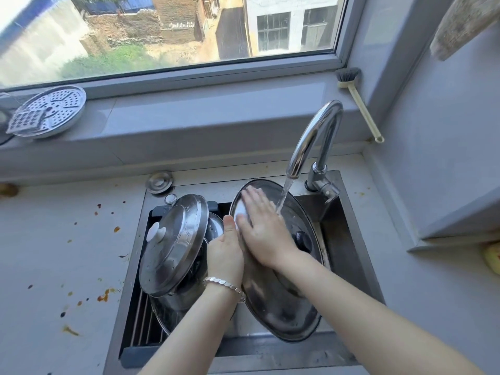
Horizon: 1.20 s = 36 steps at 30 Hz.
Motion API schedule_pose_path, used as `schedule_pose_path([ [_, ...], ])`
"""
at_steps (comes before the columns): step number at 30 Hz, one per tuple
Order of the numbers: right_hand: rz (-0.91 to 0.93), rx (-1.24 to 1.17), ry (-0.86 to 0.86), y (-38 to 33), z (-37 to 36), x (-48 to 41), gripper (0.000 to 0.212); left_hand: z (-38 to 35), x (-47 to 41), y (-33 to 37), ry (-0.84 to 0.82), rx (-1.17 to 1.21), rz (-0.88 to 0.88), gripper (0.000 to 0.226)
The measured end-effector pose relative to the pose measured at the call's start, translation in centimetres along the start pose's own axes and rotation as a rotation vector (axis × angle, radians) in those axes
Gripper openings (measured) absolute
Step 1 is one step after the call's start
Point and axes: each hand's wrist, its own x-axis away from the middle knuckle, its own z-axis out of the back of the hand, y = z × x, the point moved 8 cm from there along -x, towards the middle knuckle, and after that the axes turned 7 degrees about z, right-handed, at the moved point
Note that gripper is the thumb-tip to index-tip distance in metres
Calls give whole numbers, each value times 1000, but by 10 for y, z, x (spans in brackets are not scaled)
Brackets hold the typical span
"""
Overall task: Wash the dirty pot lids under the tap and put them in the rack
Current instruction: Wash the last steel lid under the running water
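Note:
A large steel pot lid (281, 301) with a black knob stands tilted on edge in the sink, under the running tap (311, 142). My left hand (226, 253) grips its left rim, thumb on the front. My right hand (262, 226) lies flat on the lid's face, fingers straight, just left of the water stream. Another steel lid (176, 244) with a white knob leans in the rack (140, 320) on the sink's left side, with more lids partly hidden behind and below it.
The sink (349, 239) is set in a stained counter (62, 255). A metal sink plug (159, 182) lies behind the rack. A perforated steamer plate (51, 110) and a dish brush (357, 101) rest on the window sill.

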Motion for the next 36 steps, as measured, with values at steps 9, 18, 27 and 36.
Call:
schedule_pose_path([
  [9,13,27,-21,-13,0,8,66,-1,4,-2,-28,34,-46,50],
  [18,-555,-323,54,72,8,-33,55,3,26,7,4,-8,-216,56],
  [27,-913,-935,316,129,10,-13,47,17,44,24,-10,82,-378,51],
  [36,-308,-160,205,6,13,-22,74,4,16,25,100,103,-231,59],
])
